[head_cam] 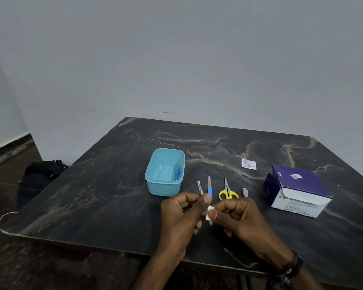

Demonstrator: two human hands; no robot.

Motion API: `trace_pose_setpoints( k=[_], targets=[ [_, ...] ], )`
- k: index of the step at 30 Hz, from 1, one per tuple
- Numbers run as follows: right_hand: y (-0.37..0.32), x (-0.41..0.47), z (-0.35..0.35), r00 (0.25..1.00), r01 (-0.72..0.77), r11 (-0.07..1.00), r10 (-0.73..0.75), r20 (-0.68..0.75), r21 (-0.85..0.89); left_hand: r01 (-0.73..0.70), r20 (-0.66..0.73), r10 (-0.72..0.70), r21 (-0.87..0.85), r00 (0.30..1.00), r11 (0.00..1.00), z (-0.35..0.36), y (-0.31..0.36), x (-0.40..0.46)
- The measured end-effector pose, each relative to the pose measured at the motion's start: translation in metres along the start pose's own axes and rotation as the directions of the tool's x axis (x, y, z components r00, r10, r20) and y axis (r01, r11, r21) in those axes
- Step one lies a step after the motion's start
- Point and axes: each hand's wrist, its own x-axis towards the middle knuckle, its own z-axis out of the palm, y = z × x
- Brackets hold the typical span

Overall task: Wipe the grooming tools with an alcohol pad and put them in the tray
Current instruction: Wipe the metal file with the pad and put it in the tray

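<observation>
My left hand (pixel 181 212) grips a slim metal tool (pixel 200 187) whose flat tip sticks up above the fingers and whose other end shows below at the palm. My right hand (pixel 237 216) pinches a white alcohol pad (pixel 209 213) against that tool's shaft. On the table behind the hands lie a blue-handled nail file (pixel 209 186), yellow-handled scissors (pixel 227 191) and a small metal nail clipper (pixel 245 192). The light-blue tray (pixel 155 174) stands to the left, with a blue-handled tool (pixel 177 173) lying inside it at its right wall.
A purple and white box of alcohol swabs (pixel 298 190) stands open at the right. A torn white swab wrapper (pixel 248 163) lies behind it. A black bag (pixel 40 174) sits on the floor left of the dark marble-patterned table (pixel 92 195).
</observation>
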Motion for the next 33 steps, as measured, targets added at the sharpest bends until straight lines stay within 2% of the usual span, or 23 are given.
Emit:
trace_pose_setpoints(
  k=[5,11,14,16,18,21,23,25,27,30,33],
  targets=[
    [-0.003,-0.001,0.001,0.999,-0.023,0.999,0.025,0.042,-0.044,0.018,-0.099,-0.023,-0.047,0.995,0.999,0.0,0.004,-0.001],
    [-0.001,-0.001,0.0,1.0,0.0,0.999,0.001,0.024,-0.034,0.017,-0.016,-0.017,-0.006,1.0,1.0,0.003,0.005,-0.003],
    [-0.002,-0.001,0.0,1.0,0.003,0.999,-0.002,0.031,-0.048,0.004,-0.018,-0.004,0.017,1.0,1.0,0.005,0.006,-0.004],
    [-0.002,-0.001,0.0,0.998,0.009,0.996,-0.004,0.055,-0.084,-0.056,-0.058,0.057,0.023,0.997,0.998,0.005,0.006,-0.006],
    [-0.002,-0.002,0.0,0.996,0.009,0.994,0.001,0.092,-0.106,-0.154,-0.166,0.158,0.039,0.973,0.987,0.005,0.006,-0.008],
    [-0.002,-0.003,0.001,0.994,-0.002,0.995,0.013,0.106,-0.101,-0.314,-0.374,0.318,0.071,0.872,0.947,0.004,0.02,-0.012],
    [-0.002,-0.002,0.002,0.996,-0.018,0.997,0.024,0.087,-0.073,-0.359,-0.388,0.429,0.241,0.816,0.901,-0.003,0.044,-0.01],
    [-0.002,-0.002,0.002,0.996,-0.027,0.998,0.032,0.085,-0.065,-0.29,-0.282,0.498,0.545,0.82,0.787,-0.018,0.073,0.006],
    [-0.002,-0.002,0.003,0.996,-0.03,0.998,0.036,0.086,-0.064,-0.187,-0.167,0.514,0.803,0.841,0.566,-0.034,0.101,0.028],
    [-0.003,-0.003,0.004,0.997,-0.035,0.998,0.039,0.064,-0.059,-0.084,-0.049,0.402,0.948,0.914,0.306,-0.037,0.124,0.064],
    [-0.003,-0.003,0.004,0.997,-0.03,0.997,0.035,0.063,-0.072,0.055,-0.073,0.25,0.995,0.965,0.078,-0.026,0.128,0.094]
  ],
)
